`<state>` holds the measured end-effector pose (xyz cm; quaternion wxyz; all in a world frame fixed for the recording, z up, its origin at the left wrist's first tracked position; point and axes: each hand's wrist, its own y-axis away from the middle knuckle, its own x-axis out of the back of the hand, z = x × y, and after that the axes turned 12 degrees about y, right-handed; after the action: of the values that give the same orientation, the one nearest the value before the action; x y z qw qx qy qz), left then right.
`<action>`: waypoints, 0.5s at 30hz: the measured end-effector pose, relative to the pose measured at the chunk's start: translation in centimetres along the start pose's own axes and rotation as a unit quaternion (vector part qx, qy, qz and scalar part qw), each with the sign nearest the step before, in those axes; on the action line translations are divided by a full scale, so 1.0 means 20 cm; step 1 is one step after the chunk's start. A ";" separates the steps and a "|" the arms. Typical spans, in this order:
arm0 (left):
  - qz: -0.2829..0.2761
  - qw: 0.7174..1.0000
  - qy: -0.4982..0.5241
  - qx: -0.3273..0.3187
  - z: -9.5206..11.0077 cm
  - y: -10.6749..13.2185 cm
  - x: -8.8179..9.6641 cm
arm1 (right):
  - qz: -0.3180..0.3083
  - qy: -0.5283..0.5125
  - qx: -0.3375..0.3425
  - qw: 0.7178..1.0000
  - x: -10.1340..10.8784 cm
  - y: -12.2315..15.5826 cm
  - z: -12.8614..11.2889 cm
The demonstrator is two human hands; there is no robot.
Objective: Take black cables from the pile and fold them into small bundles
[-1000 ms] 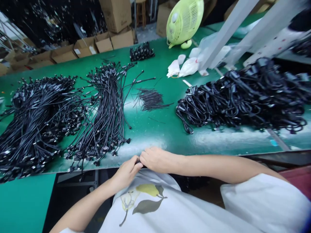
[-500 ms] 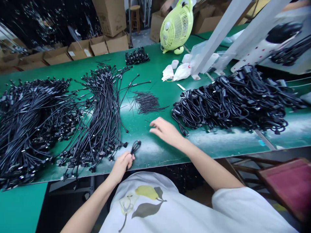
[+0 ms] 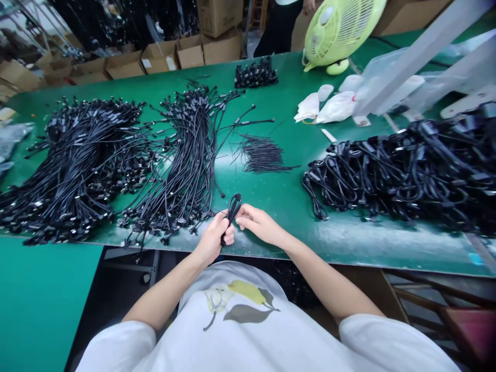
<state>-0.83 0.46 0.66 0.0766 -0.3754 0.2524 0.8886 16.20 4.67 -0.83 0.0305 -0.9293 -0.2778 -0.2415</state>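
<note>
My left hand (image 3: 214, 238) grips a short black cable (image 3: 233, 205) folded into a small coil, held just above the front edge of the green table (image 3: 271, 196). My right hand (image 3: 258, 222) meets it from the right, fingertips pinched against the coil. Just left of my hands lies a fan of loose straight black cables (image 3: 182, 155). A small heap of thin black ties (image 3: 261, 154) lies beyond my hands.
A big pile of black cables (image 3: 73, 160) covers the left of the table, and a heap of coiled cables (image 3: 406, 170) the right. A green fan (image 3: 341, 28), white bags (image 3: 325, 106) and cardboard boxes (image 3: 163, 54) stand at the back. A person stands behind the table.
My right hand came back from the middle of the table to the coil in my left hand. The left hand rose slightly, and my view shifted left.
</note>
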 end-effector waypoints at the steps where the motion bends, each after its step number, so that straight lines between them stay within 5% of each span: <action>1: -0.001 1.000 -0.002 -0.004 0.00 0.00 0.01 | 0.003 -0.057 -0.005 0.998 -0.04 -0.01 0.00; 4: 0.020 0.996 -0.068 -0.062 0.02 0.00 0.04 | 0.021 -0.069 -0.011 0.997 -0.11 -0.02 -0.01; 7: 0.064 0.964 -0.223 -0.131 0.02 0.01 0.07 | 0.090 0.153 0.075 0.981 -0.15 0.01 -0.04; 11: 0.080 0.936 -0.309 -0.150 -0.02 -0.05 0.19 | 0.202 0.482 0.273 0.808 -0.14 0.01 -0.09; 13: 0.055 0.922 -0.344 -0.168 -0.05 -0.11 0.25 | 0.182 0.553 0.370 0.724 -0.09 -0.02 -0.13; 15: 0.033 0.910 -0.373 -0.177 -0.05 -0.15 0.28 | 0.132 0.587 0.429 0.674 -0.05 -0.04 -0.20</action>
<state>-3.14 2.22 -5.17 0.0677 -0.0155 0.0560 0.9960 13.41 4.07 2.12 0.6139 -0.5079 -0.1505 -0.5852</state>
